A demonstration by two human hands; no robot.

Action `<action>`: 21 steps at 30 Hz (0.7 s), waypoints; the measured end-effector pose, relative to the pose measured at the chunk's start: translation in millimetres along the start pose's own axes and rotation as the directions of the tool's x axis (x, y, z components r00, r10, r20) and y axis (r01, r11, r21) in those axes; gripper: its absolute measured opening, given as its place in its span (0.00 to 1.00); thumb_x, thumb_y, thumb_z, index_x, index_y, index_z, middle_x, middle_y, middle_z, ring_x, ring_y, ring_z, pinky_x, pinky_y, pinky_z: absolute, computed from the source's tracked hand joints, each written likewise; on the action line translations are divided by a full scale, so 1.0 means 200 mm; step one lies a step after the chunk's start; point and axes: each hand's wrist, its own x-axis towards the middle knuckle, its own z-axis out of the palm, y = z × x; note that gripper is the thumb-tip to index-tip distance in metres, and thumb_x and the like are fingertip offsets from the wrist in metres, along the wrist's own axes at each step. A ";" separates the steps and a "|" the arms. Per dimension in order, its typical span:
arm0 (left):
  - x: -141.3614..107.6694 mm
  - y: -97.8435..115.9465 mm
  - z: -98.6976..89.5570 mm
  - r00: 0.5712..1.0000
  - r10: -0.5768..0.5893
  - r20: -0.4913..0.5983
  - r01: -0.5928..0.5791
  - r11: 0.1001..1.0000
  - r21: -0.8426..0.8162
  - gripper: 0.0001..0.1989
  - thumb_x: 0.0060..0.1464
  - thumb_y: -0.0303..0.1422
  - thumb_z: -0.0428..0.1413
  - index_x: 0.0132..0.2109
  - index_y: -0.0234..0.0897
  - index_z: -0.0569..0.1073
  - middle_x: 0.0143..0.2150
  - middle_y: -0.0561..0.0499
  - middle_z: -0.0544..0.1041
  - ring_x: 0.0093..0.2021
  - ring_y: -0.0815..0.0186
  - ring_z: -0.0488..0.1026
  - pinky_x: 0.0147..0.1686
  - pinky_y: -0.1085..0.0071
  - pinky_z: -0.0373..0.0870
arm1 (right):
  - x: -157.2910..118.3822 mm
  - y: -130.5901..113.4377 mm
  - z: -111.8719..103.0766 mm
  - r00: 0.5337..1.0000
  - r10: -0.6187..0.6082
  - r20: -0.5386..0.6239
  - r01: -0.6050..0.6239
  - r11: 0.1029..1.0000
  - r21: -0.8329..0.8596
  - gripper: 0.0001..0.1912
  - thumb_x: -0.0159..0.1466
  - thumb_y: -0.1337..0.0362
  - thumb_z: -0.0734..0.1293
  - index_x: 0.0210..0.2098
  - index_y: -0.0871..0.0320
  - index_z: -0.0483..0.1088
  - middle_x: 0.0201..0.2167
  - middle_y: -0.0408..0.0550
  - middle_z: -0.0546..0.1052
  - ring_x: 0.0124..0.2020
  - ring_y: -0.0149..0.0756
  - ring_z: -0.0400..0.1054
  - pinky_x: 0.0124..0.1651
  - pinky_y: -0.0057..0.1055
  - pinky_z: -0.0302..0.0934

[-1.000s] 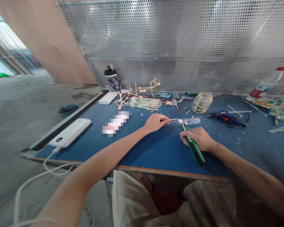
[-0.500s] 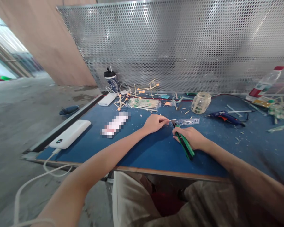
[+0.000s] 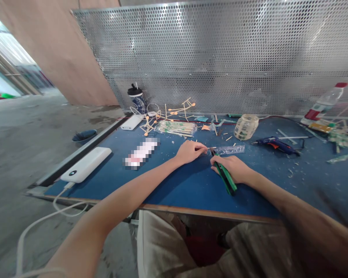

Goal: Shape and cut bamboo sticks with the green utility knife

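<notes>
My left hand (image 3: pixel 189 151) is closed, thumb and fingers pinching a thin pale wooden stick (image 3: pixel 211 148) over a clear plastic ruler (image 3: pixel 231 149). Most of the stick is hidden by the fingertips. Wrapped in my right hand (image 3: pixel 234 168) is a green and black utility knife (image 3: pixel 227 179), its handle slanting back toward me. The knife's front end points at the stick, just right of my left fingertips. Whether the blade touches the wood is too small to tell.
Behind my hands lie a bag of sticks (image 3: pixel 176 127) and stick structures (image 3: pixel 147 125). A round stick frame (image 3: pixel 246 126), a blue glue gun (image 3: pixel 277 144) and a bottle (image 3: pixel 324 102) stand right. Left are a white power bank (image 3: pixel 87 164) and a lidded cup (image 3: pixel 137 99).
The knife's rear end has shifted slightly left and up, with my right hand turning a little. My left hand stays in place on the stick.
</notes>
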 end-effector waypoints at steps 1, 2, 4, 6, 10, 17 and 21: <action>0.00 0.00 0.00 1.000 0.000 0.001 0.000 1.000 0.001 0.20 0.66 0.46 0.51 0.41 0.42 0.84 0.37 0.51 0.85 0.35 0.66 0.79 0.39 0.73 0.70 | 0.00 0.00 0.00 1.000 0.000 0.003 0.000 1.000 -0.001 0.06 0.73 0.58 0.58 0.47 0.49 0.63 0.31 0.45 0.77 0.29 0.40 0.70 0.32 0.33 0.54; 0.00 0.00 0.00 1.000 0.000 0.002 0.000 1.000 0.002 0.20 0.66 0.46 0.51 0.41 0.42 0.84 0.37 0.51 0.85 0.34 0.66 0.79 0.39 0.73 0.70 | 0.00 0.00 0.00 1.000 0.002 0.005 -0.002 1.000 -0.003 0.06 0.73 0.58 0.58 0.47 0.50 0.64 0.31 0.44 0.76 0.28 0.39 0.70 0.32 0.32 0.55; 0.00 0.00 0.00 1.000 0.000 0.004 0.000 1.000 0.003 0.20 0.66 0.46 0.51 0.41 0.42 0.84 0.37 0.52 0.85 0.34 0.66 0.79 0.39 0.73 0.69 | 0.00 0.00 0.01 1.000 0.006 0.008 -0.006 1.000 -0.006 0.09 0.74 0.57 0.59 0.47 0.53 0.66 0.32 0.43 0.75 0.29 0.36 0.69 0.33 0.32 0.57; 0.00 0.00 0.00 1.000 -0.002 0.004 0.002 1.000 0.005 0.19 0.66 0.45 0.51 0.41 0.41 0.84 0.37 0.52 0.85 0.34 0.66 0.79 0.38 0.73 0.69 | 0.00 0.01 0.01 1.000 0.009 0.013 -0.009 1.000 -0.008 0.12 0.74 0.55 0.59 0.47 0.56 0.67 0.32 0.42 0.74 0.29 0.32 0.67 0.34 0.31 0.60; 0.00 0.00 0.00 1.000 -0.006 0.004 0.006 1.000 0.007 0.19 0.66 0.45 0.51 0.42 0.42 0.84 0.37 0.52 0.85 0.36 0.66 0.79 0.38 0.73 0.69 | 0.02 0.02 0.00 0.999 -0.018 0.040 0.019 1.000 -0.010 0.14 0.73 0.53 0.60 0.45 0.56 0.69 0.29 0.39 0.72 0.26 0.30 0.64 0.32 0.30 0.59; 0.00 -0.01 0.01 1.000 -0.026 -0.005 0.026 1.000 0.017 0.19 0.66 0.45 0.51 0.42 0.42 0.84 0.36 0.52 0.85 0.34 0.66 0.79 0.38 0.73 0.70 | 0.08 0.05 -0.03 0.995 -0.085 0.056 0.086 0.996 -0.012 0.09 0.72 0.55 0.61 0.40 0.52 0.68 0.20 0.40 0.71 0.20 0.36 0.62 0.27 0.32 0.44; 0.01 -0.01 0.01 0.999 -0.034 -0.006 0.034 0.999 0.009 0.18 0.65 0.45 0.52 0.42 0.43 0.84 0.35 0.53 0.85 0.35 0.65 0.80 0.39 0.73 0.70 | 0.09 0.06 0.00 0.994 -0.102 0.047 0.102 0.995 0.010 0.09 0.72 0.56 0.60 0.40 0.51 0.67 0.19 0.39 0.70 0.20 0.35 0.62 0.28 0.32 0.46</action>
